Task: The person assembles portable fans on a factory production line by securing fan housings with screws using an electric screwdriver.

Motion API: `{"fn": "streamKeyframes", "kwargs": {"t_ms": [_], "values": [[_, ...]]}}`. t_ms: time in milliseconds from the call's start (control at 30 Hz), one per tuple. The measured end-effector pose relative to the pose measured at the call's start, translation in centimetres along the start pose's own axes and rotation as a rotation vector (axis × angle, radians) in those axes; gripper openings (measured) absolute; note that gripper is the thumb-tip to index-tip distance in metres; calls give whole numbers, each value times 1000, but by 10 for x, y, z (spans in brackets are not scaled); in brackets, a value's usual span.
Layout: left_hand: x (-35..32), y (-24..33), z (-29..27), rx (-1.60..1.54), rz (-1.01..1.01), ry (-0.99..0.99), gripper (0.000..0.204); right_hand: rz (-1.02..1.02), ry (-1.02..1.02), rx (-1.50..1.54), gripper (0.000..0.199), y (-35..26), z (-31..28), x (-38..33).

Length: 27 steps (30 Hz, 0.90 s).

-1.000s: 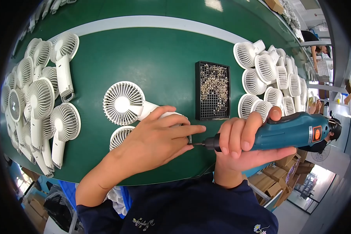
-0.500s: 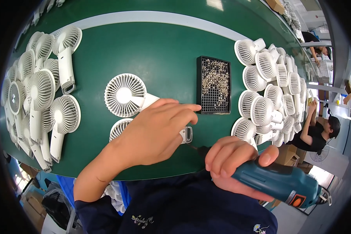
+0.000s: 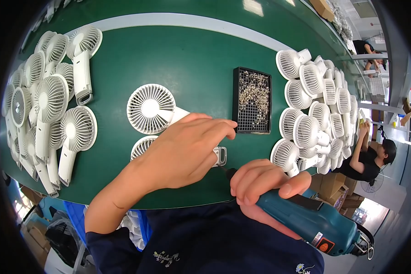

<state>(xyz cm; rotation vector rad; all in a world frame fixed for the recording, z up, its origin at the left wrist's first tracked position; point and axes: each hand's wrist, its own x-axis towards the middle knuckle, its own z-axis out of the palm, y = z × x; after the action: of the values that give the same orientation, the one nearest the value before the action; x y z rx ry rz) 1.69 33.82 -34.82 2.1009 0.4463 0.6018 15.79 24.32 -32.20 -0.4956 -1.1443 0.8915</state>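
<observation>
Fingers of my left hand [image 3: 187, 150] lie flat and loosely together, pressing down on the handle of a white handheld fan [image 3: 151, 109] near the middle of the frame; a second fan head [image 3: 141, 147] peeks out just under my wrist. My right hand [image 3: 265, 187] is clamped around a teal electric screwdriver [image 3: 315, 223] at the lower right, its bit angled toward the loop at the handle's end [image 3: 221, 156]. Just above my fingertips sits a black screw tray [image 3: 252, 101], small screws heaped in its upper half. White fans are piled at the left [image 3: 45, 114] and right [image 3: 315, 109] of the green table [image 3: 187, 59].
</observation>
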Motion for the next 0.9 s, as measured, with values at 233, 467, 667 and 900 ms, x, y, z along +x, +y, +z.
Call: {"fn": "streamKeyframes", "kwargs": {"t_ms": [233,467,667,900], "values": [[2,7,-8,70,9,0,38,-97,182,113,67,-9,0,-2],[-22,34,-30,747,-236,-271,81,137,409,192,73,-12,-31,-38],[3,-7,-64,856,-212,-232,87,253,443,222,69,-7,-35,-60],[159,-121,-136,948,-112,489,86,381,458,256,68,-1,-25,-80]]}}
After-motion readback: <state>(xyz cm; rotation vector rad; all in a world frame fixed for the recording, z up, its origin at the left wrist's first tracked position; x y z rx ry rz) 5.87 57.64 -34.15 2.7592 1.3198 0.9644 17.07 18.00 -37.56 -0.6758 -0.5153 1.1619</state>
